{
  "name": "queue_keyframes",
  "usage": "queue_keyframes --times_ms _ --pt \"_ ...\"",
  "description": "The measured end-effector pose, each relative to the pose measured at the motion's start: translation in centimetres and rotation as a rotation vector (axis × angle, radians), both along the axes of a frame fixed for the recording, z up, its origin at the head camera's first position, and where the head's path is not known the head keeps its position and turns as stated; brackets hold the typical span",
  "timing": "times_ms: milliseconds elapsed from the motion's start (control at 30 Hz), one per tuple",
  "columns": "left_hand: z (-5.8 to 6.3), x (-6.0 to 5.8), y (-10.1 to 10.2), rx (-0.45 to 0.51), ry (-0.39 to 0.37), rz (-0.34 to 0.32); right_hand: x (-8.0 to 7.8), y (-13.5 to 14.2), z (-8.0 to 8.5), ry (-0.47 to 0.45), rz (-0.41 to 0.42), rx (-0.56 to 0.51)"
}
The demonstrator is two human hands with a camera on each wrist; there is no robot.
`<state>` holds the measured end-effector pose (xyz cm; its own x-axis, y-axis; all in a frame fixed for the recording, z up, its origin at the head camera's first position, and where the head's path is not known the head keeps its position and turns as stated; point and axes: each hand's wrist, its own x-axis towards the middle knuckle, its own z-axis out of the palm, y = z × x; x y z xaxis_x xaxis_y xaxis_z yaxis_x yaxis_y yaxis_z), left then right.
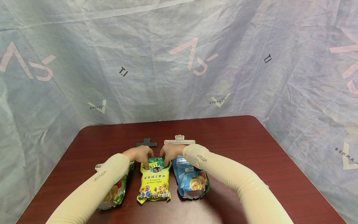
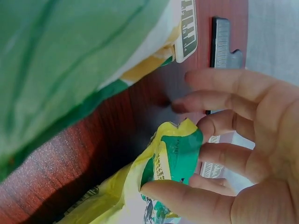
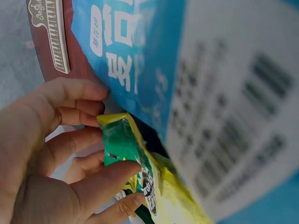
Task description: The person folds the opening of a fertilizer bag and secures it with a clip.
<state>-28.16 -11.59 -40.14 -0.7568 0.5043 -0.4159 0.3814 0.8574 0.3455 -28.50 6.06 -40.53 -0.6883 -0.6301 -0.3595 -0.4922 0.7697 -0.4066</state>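
Observation:
A yellow and green fertilizer bag (image 1: 154,180) lies flat at the middle of the table, its green top toward the far side. My left hand (image 1: 140,154) pinches the top left corner, thumb on the printed front and fingers behind, as the left wrist view shows. At the opposite top corner my right hand (image 1: 171,151) holds the bag the same way, its thumb (image 3: 110,179) across the green strip. Just right of it lies a blue bag (image 1: 184,177) with fruit pictures, partly under my right forearm. A green fruit-printed bag (image 1: 119,190) lies left, half hidden by my left sleeve.
Beyond the hands, a black clip (image 1: 146,143) and a white clip with piano keys (image 1: 179,141) lie on the dark red table (image 1: 223,133). Another piano-key clip (image 2: 188,35) shows at the green bag's top. Grey printed cloth (image 1: 156,77) hangs behind the table.

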Motion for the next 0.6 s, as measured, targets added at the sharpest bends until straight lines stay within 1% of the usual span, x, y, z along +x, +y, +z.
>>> queue_keyframes --times_ms 100,233,467,600 --pt "0.04 -0.02 -0.03 0.005 0.003 -0.003 -0.25 0.10 -0.10 -0.028 -0.004 -0.030" --pt "0.27 0.06 -0.05 0.010 0.003 -0.018 -0.32 0.17 -0.16 -0.084 -0.030 -0.072" --pt "0.37 0.19 -0.15 0.079 -0.068 0.034 -0.25 0.41 -0.02 -0.205 -0.078 -0.149" --pt "0.27 0.09 -0.29 0.094 -0.089 0.033 -0.19 0.49 0.07 -0.256 -0.091 -0.183"
